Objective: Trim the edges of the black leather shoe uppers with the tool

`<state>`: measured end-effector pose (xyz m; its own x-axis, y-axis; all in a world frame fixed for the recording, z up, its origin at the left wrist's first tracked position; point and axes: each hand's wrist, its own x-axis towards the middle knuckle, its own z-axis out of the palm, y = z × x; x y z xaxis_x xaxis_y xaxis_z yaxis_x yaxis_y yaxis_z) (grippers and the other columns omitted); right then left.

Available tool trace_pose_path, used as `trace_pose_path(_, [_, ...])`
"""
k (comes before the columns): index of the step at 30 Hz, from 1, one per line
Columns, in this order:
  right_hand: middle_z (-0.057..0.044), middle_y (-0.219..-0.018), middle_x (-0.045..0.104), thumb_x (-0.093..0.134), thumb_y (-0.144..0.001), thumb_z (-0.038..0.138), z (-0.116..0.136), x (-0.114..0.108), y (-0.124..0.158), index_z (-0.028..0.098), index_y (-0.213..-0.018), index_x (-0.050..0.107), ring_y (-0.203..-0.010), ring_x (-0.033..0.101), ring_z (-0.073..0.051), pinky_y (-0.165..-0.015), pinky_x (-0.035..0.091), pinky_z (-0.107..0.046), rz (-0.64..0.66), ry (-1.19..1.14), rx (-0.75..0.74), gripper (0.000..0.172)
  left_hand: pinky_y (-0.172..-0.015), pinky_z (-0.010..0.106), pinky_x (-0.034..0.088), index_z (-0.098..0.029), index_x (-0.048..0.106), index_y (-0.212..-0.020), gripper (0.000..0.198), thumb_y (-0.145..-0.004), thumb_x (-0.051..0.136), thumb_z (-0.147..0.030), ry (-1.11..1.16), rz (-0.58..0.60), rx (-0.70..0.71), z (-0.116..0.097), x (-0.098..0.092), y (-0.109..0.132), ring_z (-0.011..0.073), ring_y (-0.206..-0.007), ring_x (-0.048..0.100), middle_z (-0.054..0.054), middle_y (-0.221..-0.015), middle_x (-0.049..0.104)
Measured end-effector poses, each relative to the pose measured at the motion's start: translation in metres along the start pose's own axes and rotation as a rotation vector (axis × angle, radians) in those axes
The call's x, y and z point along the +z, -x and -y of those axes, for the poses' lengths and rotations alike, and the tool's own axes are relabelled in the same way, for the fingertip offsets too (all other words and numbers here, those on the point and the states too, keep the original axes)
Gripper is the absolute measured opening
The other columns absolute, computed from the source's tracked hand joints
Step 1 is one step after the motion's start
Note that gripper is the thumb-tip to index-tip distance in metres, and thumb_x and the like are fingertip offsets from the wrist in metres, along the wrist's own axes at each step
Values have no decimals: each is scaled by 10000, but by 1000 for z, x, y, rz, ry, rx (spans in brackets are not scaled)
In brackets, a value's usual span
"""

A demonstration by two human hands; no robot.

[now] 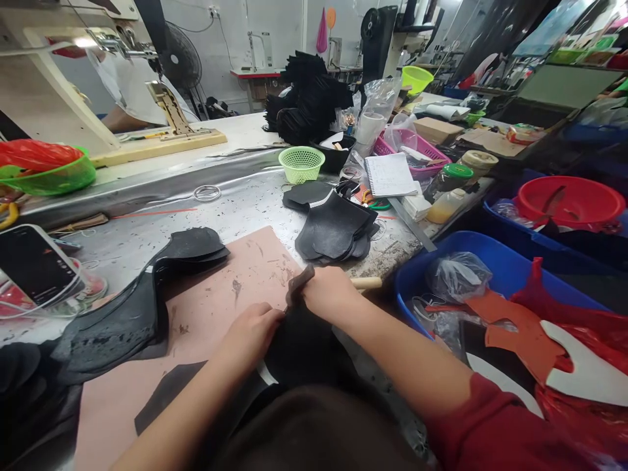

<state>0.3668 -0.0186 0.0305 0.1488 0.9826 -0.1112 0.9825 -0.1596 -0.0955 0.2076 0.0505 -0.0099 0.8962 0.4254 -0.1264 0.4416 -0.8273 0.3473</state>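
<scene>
A black piece (pixel 307 343) is held between both hands, in front of the body and over the near edge of a pink sheet (pixel 250 261). Its turned-up upper edge is gripped by the right hand (pixel 328 291), whose fingers are curled closed around it; by the left hand (pixel 255 330), just to the left and slightly nearer, the same edge appears to be pinched, though the fingertips are partly hidden by the material. A wooden handle (pixel 367 283) is seen just beyond the right hand, to its right. A pile of black cut pieces (pixel 333 226) is set ahead of the grip, and a larger layered stack (pixel 118 320) is laid to its left, overlapping the pink sheet. Farther ahead and to the right, a spiral notebook (pixel 391 175) is placed open, its page covered with handwritten lines too small to be read. Beside it a metal ruler (pixel 412 224) is laid, pointed toward the blue tub (pixel 407 268) at the right of the grip. Well to the left, a phone (pixel 34 265) is propped up, with small marks on its dark screen that cannot be made out.
</scene>
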Motion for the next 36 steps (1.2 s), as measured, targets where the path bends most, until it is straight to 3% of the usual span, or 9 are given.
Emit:
trace_pose_path(4, [-65,-774,667,439,-757,159,8,1,2,181,-845,634,-695,624,-199,-533,405,-254,59,-17,-8,215,-710,284,440,-195,622,-823,292,-828,330,-209,21,5,-17,2,-3,6,179,-782,547,47,-804,581])
trace_pose_path(10, [-69,-822,664,430,-752,135,19,0,5,173,-851,629,-722,620,-193,-544,405,-252,27,-33,-50,226,-725,280,439,-191,621,-870,314,-796,318,-150,47,51,-28,5,-6,15,175,-796,550,48,-823,587])
trace_pose_path(14, [-73,-774,664,446,-744,137,27,-1,7,167,-805,631,-706,618,-193,-539,403,-252,93,-39,-15,197,-740,302,442,-200,620,-926,299,-778,365,-149,88,59,-34,9,-5,22,181,-803,556,53,-863,586])
trace_pose_path(19, [-58,-780,662,447,-753,148,34,2,10,179,-857,611,-734,616,-195,-569,409,-252,41,-41,-71,196,-718,284,444,-198,639,-834,277,-774,372,-152,119,4,-31,15,-2,32,164,-756,552,46,-810,589])
trace_pose_path(31, [-56,-775,667,438,-754,149,53,6,16,177,-883,608,-712,615,-194,-559,394,-254,84,-53,-86,215,-707,289,433,-206,634,-911,318,-800,341,-149,54,6,5,25,1,54,170,-759,545,51,-827,584])
trace_pose_path(36, [-57,-773,670,425,-765,153,62,6,17,170,-852,616,-700,618,-186,-555,386,-248,110,-72,-109,211,-717,291,429,-174,636,-826,300,-807,338,-149,65,-80,10,26,4,63,173,-759,543,59,-809,605])
